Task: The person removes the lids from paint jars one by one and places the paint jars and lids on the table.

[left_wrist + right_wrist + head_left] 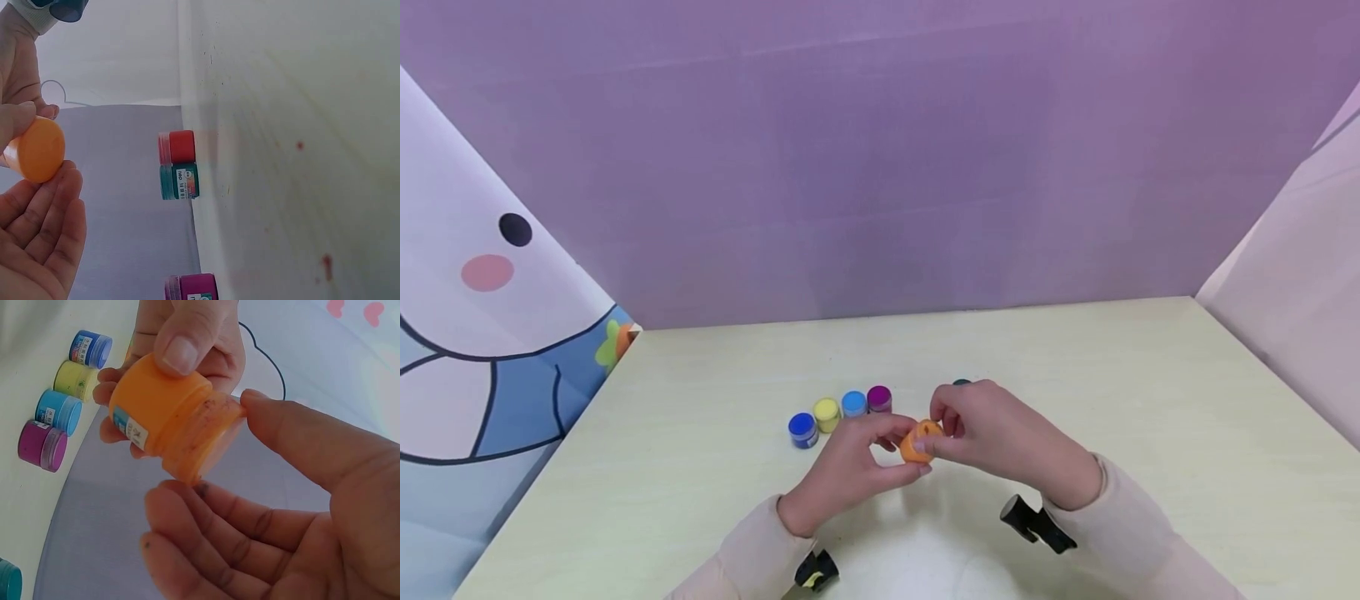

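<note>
An orange paint jar (147,400) is tilted above the table between both hands. My left hand (853,458) grips the jar's body, its thumb lying along the side in the right wrist view. At the other end, my right hand (1000,429) pinches the rim of the screw lid (203,437) between thumb and fingertips. The lid sits on the jar, with dark smudges on its edge. Seen from the left wrist, the round orange base (44,150) faces the camera. A small white and blue label shows on the body.
Dark blue (802,431), yellow (827,414), light blue (853,404) and purple (879,399) jars stand in a row beyond my left hand. Red (181,147) and teal (180,181) jars stand together, mostly hidden behind my right hand in the head view. A purple cloth backs the table.
</note>
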`<state>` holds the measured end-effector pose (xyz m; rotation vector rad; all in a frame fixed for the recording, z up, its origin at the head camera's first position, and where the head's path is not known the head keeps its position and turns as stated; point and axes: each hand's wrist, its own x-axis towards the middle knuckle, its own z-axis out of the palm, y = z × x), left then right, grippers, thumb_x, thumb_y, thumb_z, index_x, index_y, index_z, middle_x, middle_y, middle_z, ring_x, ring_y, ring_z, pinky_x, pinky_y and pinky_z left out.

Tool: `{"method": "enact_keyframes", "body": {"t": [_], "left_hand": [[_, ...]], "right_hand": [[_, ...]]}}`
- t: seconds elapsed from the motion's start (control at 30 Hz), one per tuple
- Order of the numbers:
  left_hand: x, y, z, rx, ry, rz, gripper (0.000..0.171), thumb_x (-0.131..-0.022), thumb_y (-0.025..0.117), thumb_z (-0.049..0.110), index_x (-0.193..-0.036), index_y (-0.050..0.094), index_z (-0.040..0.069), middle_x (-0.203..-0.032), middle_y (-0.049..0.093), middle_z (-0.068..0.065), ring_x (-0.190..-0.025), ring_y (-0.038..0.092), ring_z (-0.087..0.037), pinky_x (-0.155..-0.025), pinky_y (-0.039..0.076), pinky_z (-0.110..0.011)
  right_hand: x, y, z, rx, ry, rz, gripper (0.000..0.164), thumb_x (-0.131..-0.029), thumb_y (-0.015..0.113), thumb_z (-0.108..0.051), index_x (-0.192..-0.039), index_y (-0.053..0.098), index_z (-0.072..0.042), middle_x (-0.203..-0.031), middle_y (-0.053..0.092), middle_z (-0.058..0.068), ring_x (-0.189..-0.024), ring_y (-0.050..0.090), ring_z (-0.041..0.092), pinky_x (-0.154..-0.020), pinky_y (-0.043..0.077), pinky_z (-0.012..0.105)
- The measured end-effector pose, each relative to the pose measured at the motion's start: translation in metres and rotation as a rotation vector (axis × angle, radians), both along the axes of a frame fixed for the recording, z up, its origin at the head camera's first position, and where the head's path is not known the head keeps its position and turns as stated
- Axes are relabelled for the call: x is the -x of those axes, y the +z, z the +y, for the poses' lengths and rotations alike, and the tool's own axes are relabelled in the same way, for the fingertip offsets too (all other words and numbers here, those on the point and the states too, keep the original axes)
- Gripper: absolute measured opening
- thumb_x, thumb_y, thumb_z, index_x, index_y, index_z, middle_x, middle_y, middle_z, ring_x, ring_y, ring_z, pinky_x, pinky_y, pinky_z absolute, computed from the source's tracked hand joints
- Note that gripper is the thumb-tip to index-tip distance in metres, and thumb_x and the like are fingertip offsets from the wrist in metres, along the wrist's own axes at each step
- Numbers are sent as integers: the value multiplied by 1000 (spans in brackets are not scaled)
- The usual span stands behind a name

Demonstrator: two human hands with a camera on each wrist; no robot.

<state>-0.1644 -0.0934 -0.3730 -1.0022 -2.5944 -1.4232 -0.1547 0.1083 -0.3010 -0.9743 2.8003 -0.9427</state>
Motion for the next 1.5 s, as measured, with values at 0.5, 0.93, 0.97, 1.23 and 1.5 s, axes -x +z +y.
{"method": "enact_keyframes", "body": {"t": [0.5, 0.93, 0.97, 1.23, 1.5], "left_hand": [[5, 0, 6, -51, -1, -15, 30, -78, 77, 26, -105, 69, 15, -93, 68, 11, -79, 59, -5, -73, 56, -34], [5, 3, 6, -97, 49, -50, 33, -79, 77, 24, -109, 67, 11, -94, 68, 8, -77, 60, -7, -74, 56, -39], [4, 3, 6, -101, 62, -52, 34, -79, 77, 24, -109, 67, 12, -94, 67, 8, -77, 59, -7, -73, 55, -39], [4, 7, 6, -121, 94, -66, 35, -78, 78, 21, -109, 66, 13, -92, 66, 10, -78, 60, -8, -74, 55, -37], [4, 10, 6, -118, 114, -66, 35, -77, 79, 20, -109, 66, 12, -92, 66, 10, -79, 60, -8, -73, 54, -25]], "right_hand": [[7, -2, 14, 42, 137, 101, 18, -80, 72, -7, -94, 63, -12, -87, 61, -11, -79, 57, 7, -73, 52, 24], [10, 1, 26, 59, 132, 173, 23, -79, 72, -7, -99, 62, -11, -92, 60, -8, -80, 57, 7, -67, 51, 22], [10, 2, 28, 54, 123, 172, 23, -79, 72, -7, -98, 62, -12, -92, 59, -7, -79, 56, 6, -65, 50, 22], [11, 1, 45, 2, 91, 174, 20, -79, 70, -3, -94, 61, -12, -83, 53, -8, -74, 49, 5, -65, 47, 20], [11, -16, 51, -115, 93, 70, 22, -78, 74, -6, -92, 59, -13, -84, 51, -9, -75, 49, 7, -67, 49, 23]]}}
